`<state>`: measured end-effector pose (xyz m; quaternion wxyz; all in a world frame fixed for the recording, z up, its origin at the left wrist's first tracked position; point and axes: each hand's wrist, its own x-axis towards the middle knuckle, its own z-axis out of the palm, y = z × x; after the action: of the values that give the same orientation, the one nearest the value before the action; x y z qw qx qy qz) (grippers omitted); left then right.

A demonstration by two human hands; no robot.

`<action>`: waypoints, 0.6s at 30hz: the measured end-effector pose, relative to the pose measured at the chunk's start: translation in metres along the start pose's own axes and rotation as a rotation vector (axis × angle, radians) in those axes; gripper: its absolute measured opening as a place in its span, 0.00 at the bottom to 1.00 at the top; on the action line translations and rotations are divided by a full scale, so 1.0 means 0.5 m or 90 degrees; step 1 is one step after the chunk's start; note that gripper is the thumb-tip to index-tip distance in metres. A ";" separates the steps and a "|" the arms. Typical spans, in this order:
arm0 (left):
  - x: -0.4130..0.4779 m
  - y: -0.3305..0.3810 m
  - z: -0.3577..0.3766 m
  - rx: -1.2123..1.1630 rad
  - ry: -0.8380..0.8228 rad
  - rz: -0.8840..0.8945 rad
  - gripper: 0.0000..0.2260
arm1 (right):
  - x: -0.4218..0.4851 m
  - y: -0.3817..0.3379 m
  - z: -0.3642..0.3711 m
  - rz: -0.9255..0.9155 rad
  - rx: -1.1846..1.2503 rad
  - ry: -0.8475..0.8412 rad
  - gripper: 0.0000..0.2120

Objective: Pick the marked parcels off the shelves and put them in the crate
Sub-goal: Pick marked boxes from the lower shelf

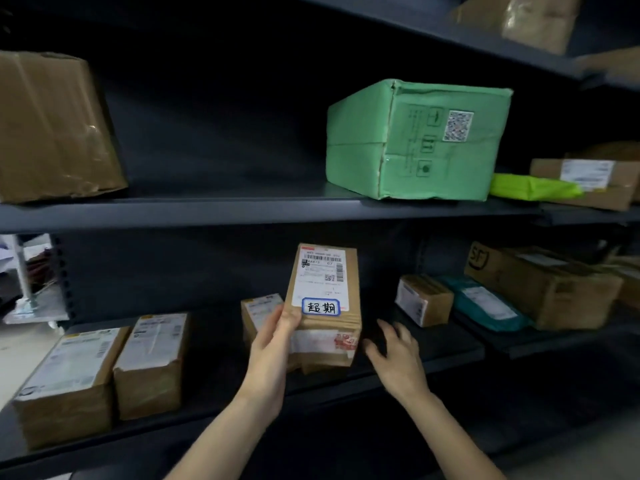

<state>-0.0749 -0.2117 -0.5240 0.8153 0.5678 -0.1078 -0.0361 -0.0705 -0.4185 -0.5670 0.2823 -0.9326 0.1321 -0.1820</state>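
A brown cardboard parcel (323, 306) stands tilted up over the lower shelf (433, 355), its white shipping label facing me with a blue-bordered handwritten sticker at the label's bottom. My left hand (273, 344) grips its lower left edge, thumb on the front near the sticker. My right hand (394, 355) hovers just right of the parcel with fingers spread, holding nothing. A smaller brown parcel (258, 313) stands behind my left hand. No crate is in view.
On the lower shelf, two labelled brown boxes (104, 368) sit at left; a small box (422, 299), a teal bag (485, 306) and a larger brown box (540, 285) sit at right. The upper shelf (242, 206) bears a green box (415, 140), a brown box (52, 126) and a lime bag (530, 187).
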 end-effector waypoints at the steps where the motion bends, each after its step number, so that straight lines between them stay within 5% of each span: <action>1: -0.003 -0.013 0.022 0.000 -0.014 -0.009 0.16 | -0.006 0.015 -0.017 0.006 -0.004 0.013 0.27; 18: 0.062 -0.211 0.291 -0.004 0.110 -0.098 0.31 | 0.172 0.307 -0.128 0.042 -0.002 0.042 0.23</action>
<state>-0.0694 -0.3882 -0.5700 0.8181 0.5729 0.0069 -0.0496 -0.0415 -0.6028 -0.5826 0.2825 -0.9216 0.1719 -0.2032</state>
